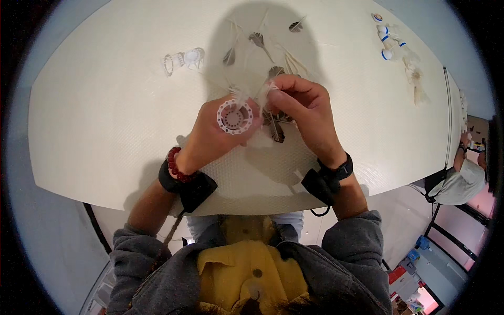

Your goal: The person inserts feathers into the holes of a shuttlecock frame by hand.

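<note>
My left hand (212,126) is closed around a white plastic shuttlecock frame (234,116), its round, hole-dotted rim facing up. A pale feather (239,93) stands at the far side of that rim. Just to the right, my right hand (302,107) pinches a white feather (265,98) between thumb and forefinger, close to the frame. Below and between the hands lie several dark-tipped feathers (277,131), partly covered by my fingers.
Farther back, loose feathers (257,39) are scattered on the white table (105,131). Another white plastic frame (193,58) lies at the left. At the far right are blue-banded white pieces (387,53) and a shuttlecock-like feather bunch (415,79). Another person (462,181) is beyond the table's right edge.
</note>
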Tool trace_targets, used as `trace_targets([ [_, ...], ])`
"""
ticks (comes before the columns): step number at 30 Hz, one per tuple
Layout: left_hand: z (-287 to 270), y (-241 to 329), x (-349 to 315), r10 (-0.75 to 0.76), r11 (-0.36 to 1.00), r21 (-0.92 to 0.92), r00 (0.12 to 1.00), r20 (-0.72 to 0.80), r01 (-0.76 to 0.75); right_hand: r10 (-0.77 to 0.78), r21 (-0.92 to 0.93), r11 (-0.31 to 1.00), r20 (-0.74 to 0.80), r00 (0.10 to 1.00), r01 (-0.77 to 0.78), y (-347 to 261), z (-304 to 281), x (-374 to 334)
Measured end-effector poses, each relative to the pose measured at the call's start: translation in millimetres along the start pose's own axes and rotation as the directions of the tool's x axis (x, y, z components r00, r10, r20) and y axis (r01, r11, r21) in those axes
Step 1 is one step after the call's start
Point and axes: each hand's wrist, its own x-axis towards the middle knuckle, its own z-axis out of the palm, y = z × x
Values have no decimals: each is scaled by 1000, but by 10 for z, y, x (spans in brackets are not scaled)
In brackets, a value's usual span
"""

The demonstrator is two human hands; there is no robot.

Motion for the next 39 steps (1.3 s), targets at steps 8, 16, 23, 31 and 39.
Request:
trace_targets([
  [8, -6, 27, -4, 8, 998, 70, 996, -93, -1, -61, 88, 995, 65, 996, 55, 57, 39, -11],
  [16, -30, 100, 6, -84, 983, -159, 996, 43, 90, -96, 79, 993, 151, 984, 85, 40, -8, 10],
  [23, -59, 107, 9, -68, 992, -104, 996, 58, 73, -214, 216, 961, 196, 957, 171, 79, -17, 34],
  [31, -30, 55, 14, -45, 997, -62, 999, -7, 45, -82, -64, 993, 214, 973, 98, 101, -16, 9],
  [39, 4, 66, 8, -55, 996, 70, 996, -63, 60, -241, 183, 948, -128, 962, 261, 73, 2, 74],
])
